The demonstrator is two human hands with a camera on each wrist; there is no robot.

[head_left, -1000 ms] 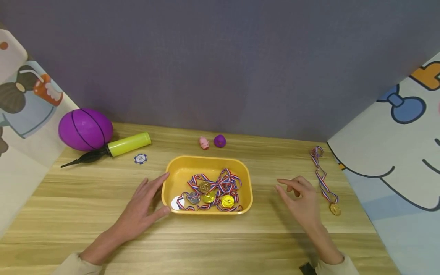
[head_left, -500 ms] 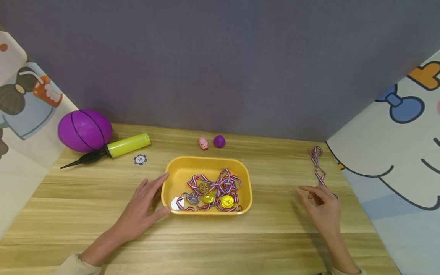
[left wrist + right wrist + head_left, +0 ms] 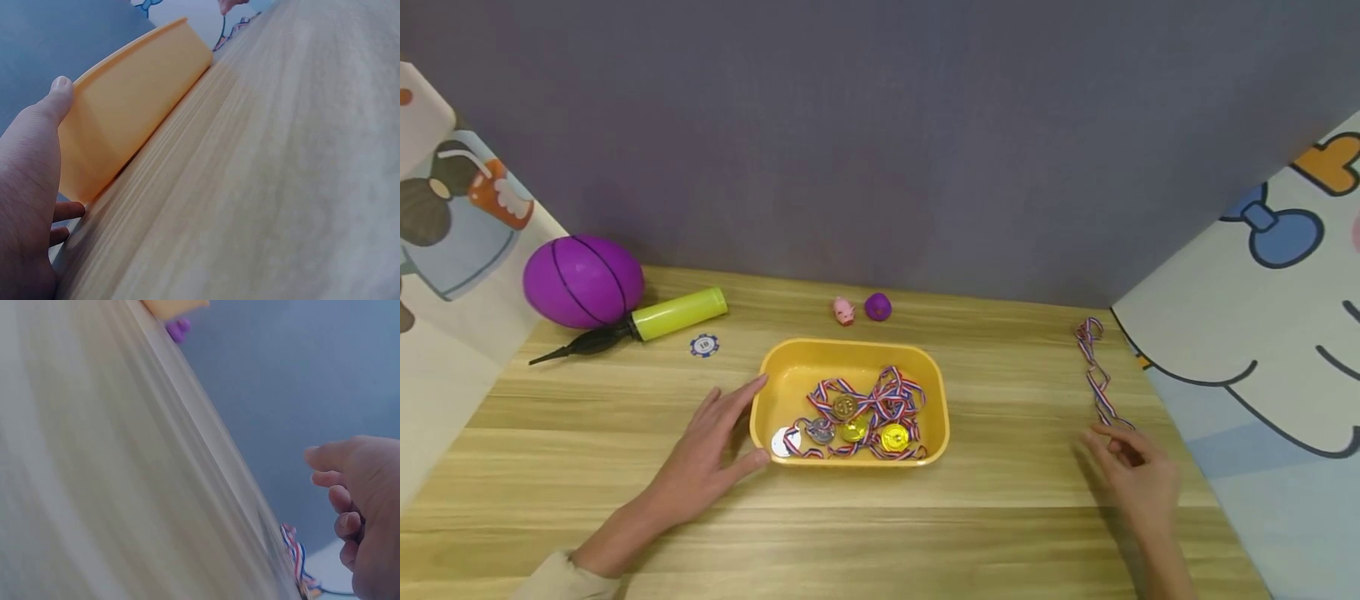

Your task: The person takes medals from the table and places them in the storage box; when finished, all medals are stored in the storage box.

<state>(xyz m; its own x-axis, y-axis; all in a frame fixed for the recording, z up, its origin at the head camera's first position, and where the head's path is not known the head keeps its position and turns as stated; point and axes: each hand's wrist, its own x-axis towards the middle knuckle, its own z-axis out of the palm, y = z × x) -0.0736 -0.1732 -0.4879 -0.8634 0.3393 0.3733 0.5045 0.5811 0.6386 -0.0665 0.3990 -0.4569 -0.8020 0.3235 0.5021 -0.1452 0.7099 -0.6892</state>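
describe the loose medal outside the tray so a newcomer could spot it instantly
Start at the yellow tray in the middle of the wooden table, then look toward the right edge. The loose medal lies there alone, its red, white and blue ribbon stretched out to the right hand, which covers its disc; the other medals are all heaped in the tray.

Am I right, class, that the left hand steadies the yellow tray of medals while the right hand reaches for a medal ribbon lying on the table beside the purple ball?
Not quite. The left hand does rest against the yellow tray, and the right hand is at the medal ribbon. But that ribbon lies at the table's right edge, far from the purple ball at the left. The head view shows it.
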